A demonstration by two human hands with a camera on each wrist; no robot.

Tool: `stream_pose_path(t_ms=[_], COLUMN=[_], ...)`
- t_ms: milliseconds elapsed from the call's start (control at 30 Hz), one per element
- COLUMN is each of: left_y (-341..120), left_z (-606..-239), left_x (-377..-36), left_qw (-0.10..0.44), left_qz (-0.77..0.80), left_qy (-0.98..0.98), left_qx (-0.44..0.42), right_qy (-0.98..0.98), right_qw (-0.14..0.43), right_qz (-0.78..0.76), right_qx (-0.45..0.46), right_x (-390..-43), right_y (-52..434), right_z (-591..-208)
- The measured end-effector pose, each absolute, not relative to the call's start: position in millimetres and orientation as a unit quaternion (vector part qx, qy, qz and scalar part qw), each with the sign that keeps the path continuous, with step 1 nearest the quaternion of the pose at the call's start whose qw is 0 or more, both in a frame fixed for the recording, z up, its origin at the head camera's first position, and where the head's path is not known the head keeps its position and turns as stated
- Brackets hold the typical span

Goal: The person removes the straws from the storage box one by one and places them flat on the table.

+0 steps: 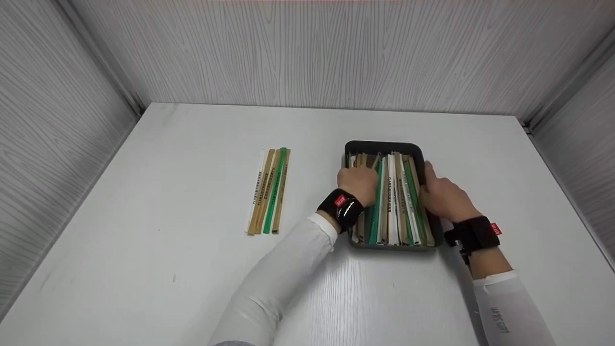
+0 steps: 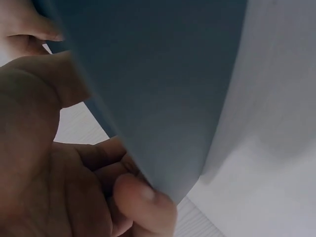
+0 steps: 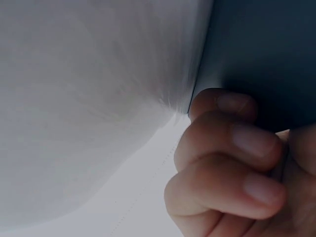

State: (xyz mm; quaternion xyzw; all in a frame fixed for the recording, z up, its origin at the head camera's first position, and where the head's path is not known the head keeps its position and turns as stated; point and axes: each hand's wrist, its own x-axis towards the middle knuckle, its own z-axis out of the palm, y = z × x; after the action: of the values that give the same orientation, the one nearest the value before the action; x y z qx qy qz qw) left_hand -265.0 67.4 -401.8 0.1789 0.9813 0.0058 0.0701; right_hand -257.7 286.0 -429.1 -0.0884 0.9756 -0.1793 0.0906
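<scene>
Sleeves nearest us; our left hand (image 1: 358,185) and right hand (image 1: 444,197) curl fingers round the tray (image 1: 384,145) sides. Keep it level, pls, so the sticks (image 1: 396,202) stay put.

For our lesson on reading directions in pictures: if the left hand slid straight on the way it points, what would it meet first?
The left hand points away from the person, along the dark tray of wrapped sticks. It would probably run over those sticks, then meet the tray's far wall; depth is hard to judge.

one tray (image 1: 384,145), four loose sticks (image 1: 269,191)
</scene>
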Motion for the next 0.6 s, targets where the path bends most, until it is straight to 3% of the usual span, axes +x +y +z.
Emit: stream_pose_path(t_ms=[600], left_y=[41.8], left_z=[-376.9], left_x=[-254.9], left_qw=[0.051], left_qz=[0.214], left_qy=[0.956], left_qx=[0.194], right_qy=[0.975], right_qw=[0.089], right_qz=[-0.180], right_qx=[-0.094], right_x=[-258.5], right_y=[285.5], right_z=[-428.8])
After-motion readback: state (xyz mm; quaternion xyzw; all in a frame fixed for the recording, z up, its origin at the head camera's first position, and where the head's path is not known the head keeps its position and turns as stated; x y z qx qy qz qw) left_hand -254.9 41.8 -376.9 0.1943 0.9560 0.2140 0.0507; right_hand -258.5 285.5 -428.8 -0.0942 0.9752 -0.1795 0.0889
